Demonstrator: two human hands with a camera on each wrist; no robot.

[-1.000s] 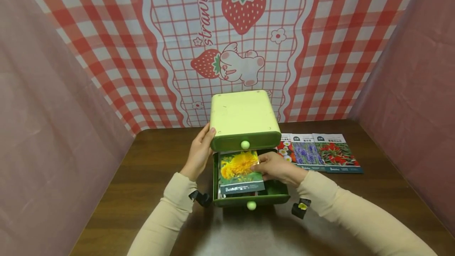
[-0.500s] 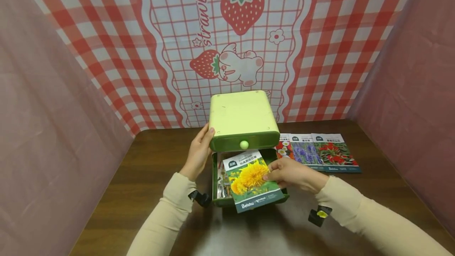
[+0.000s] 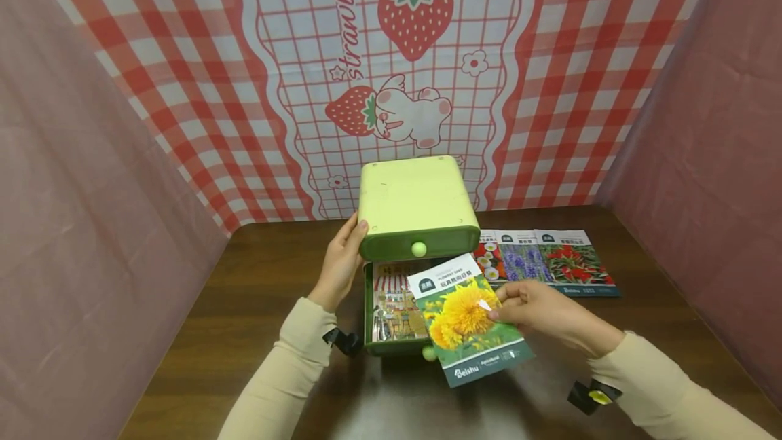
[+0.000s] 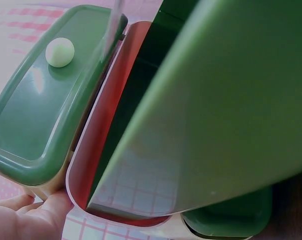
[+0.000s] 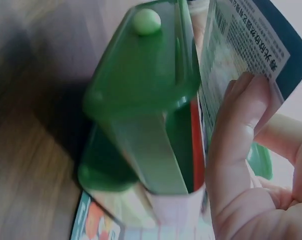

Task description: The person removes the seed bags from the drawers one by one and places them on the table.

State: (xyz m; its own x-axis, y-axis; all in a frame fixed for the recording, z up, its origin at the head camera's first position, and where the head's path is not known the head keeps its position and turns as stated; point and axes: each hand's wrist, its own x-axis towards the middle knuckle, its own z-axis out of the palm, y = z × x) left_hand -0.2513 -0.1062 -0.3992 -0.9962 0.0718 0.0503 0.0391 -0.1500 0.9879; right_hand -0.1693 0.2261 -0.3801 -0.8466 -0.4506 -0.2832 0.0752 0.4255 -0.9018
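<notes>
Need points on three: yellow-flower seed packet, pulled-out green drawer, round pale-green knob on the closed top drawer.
Yellow-flower seed packet [image 3: 464, 314]: head view, on its flower photo.
Pulled-out green drawer [image 5: 135, 67]: right wrist view, front panel.
Round pale-green knob [image 3: 418, 249]: head view, centre.

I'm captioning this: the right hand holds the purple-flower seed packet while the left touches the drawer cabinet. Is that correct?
Not quite: the head view shows the right hand holding the yellow sunflower seed packet. The left hand does touch the drawer cabinet.

Yellow-flowered packet [image 3: 469, 324], pale yellow cabinet [image 3: 418, 195], green drawer [image 3: 394, 348], red-white checked cloth [image 3: 391, 66]
</notes>
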